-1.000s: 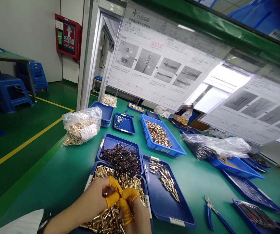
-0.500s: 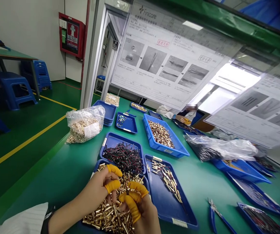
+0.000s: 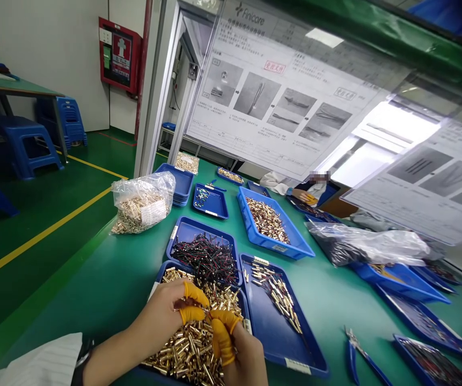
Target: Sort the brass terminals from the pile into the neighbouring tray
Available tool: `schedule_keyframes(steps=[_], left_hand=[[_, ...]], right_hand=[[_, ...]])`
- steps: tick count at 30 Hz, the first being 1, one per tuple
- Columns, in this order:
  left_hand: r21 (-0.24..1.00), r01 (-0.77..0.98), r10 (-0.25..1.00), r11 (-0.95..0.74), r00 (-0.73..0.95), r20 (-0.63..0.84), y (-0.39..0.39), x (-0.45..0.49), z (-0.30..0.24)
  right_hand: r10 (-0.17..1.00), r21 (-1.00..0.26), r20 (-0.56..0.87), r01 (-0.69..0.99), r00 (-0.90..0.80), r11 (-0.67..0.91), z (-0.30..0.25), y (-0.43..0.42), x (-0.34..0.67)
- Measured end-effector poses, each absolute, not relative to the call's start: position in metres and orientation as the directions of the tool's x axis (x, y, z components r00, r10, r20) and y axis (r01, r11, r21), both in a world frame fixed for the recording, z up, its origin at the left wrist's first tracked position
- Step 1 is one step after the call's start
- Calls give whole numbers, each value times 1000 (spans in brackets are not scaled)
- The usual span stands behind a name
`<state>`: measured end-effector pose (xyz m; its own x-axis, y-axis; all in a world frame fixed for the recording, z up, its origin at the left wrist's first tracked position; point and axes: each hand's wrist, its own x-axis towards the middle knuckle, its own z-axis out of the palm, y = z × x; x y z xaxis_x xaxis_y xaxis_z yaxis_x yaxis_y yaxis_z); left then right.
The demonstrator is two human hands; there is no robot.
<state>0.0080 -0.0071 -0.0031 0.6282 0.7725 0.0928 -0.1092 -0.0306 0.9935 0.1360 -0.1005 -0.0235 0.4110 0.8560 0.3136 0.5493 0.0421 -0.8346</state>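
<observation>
My left hand, with yellow finger cots on thumb and finger, is closed in a pinch. Its fingertips meet those of my right hand, also in yellow cots and closed. Whatever lies between the fingertips is too small and covered to make out. Both hands hover over a blue tray heaped with small brass tubes. Just behind it, another blue tray holds a tangle of thin black and red wire leads. To the right lie several brass tubes with leads in a long blue tray.
Pliers with blue handles lie at the right. A deeper blue bin of brass pieces stands farther back. A clear bag of tubes sits at the left edge. Printed sheets hang overhead. Another person's hand shows across the table.
My left hand has moved right, its thumb and finger closing from a gap into a pinch against my right fingertips. My right hand stays nearly in place.
</observation>
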Motion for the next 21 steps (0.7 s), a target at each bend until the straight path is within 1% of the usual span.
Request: schedule_keyframes(steps=[4, 8, 12, 18, 21], left_hand=[[988, -79, 757, -133, 636, 153, -7, 7, -2], [978, -38, 748, -204, 638, 180, -7, 6, -1], [972, -17, 748, -236, 635, 193, -7, 6, -2], [956, 25, 735, -291, 646, 207, -7, 5, -2], [929, 53, 703, -367, 669, 239, -7, 5, -3]], right_hand=[[880, -820, 327, 567, 345, 82, -22, -100, 135], [880, -825, 311, 561, 358, 63, -16, -101, 134], [872, -810, 308, 585, 380, 31, -12, -102, 133], [888, -758, 317, 651, 334, 26, -13, -101, 133], [894, -803, 279, 596, 351, 17, -13, -101, 134]])
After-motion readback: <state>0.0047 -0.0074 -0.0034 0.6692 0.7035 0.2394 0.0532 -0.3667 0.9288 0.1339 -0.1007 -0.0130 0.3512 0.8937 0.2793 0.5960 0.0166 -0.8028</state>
